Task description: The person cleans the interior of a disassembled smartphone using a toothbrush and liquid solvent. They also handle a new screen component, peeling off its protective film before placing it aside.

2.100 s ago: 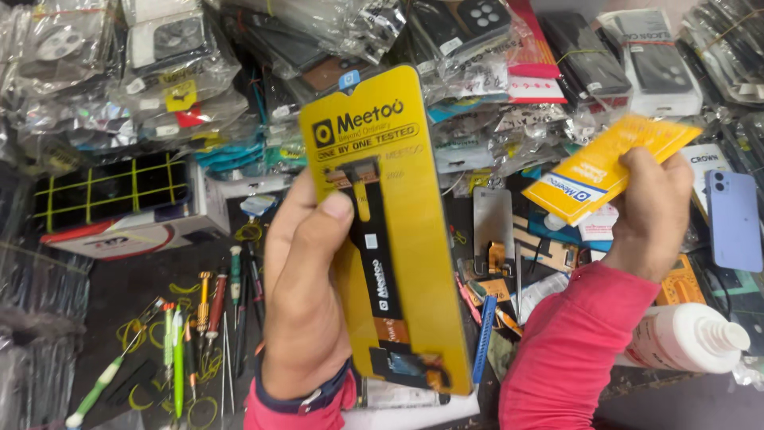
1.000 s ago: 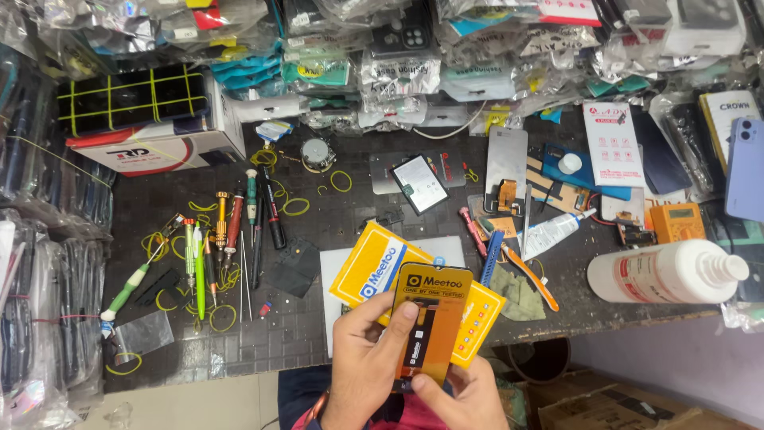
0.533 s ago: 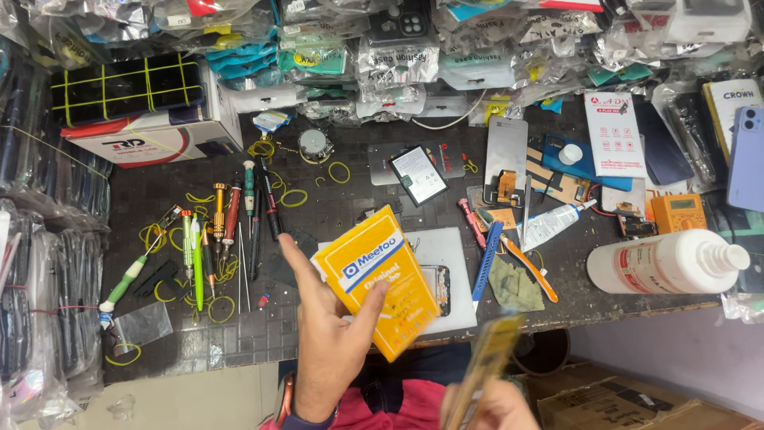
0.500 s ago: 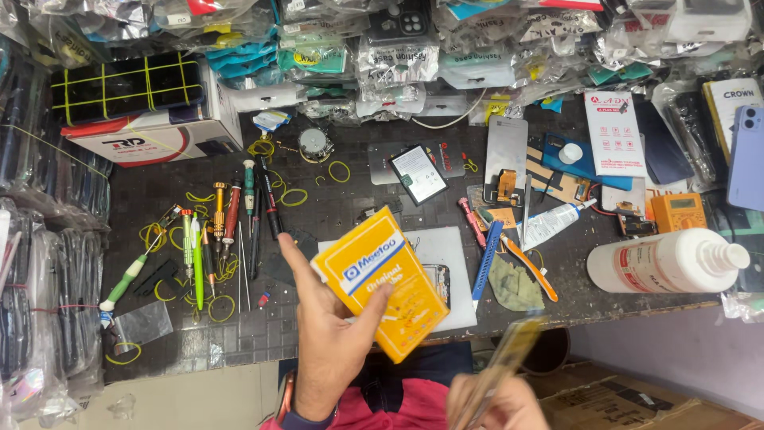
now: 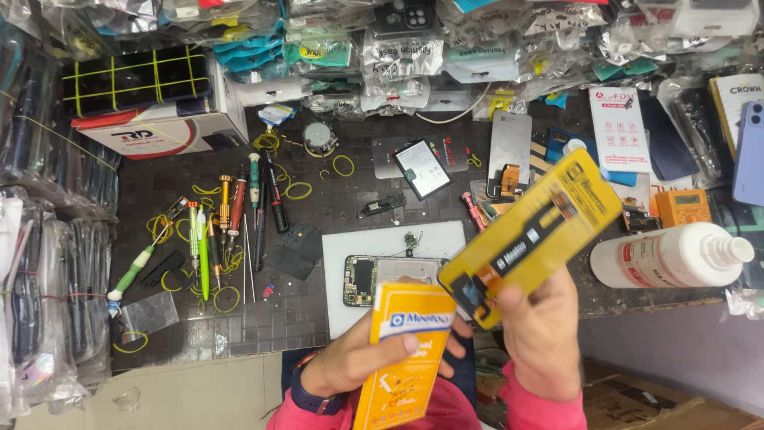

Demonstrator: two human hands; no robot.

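The left hand (image 5: pixel 362 362) grips a yellow sleeve (image 5: pixel 406 354) low in the view, thumb across its front face, fingers behind. The sleeve is held upright, close to the body, above the bench (image 5: pixel 334 207) edge.

The right hand (image 5: pixel 537 326) grips a yellow card (image 5: pixel 532 237) by its lower end, thumb on the face. The card tilts up to the right, and a black flex strip (image 5: pixel 525 243) is mounted along its length. Card and sleeve sit just beside each other; whether they touch cannot be told.

Behind the sleeve, an opened phone (image 5: pixel 362 279) lies on a white mat (image 5: pixel 398 243). Screwdrivers (image 5: pixel 239 211) and yellow rubber bands (image 5: pixel 298 189) lie to the left. A white bottle (image 5: pixel 668 255) lies on its side at the right. Bagged parts (image 5: pixel 398 48) are stacked along the far edge.
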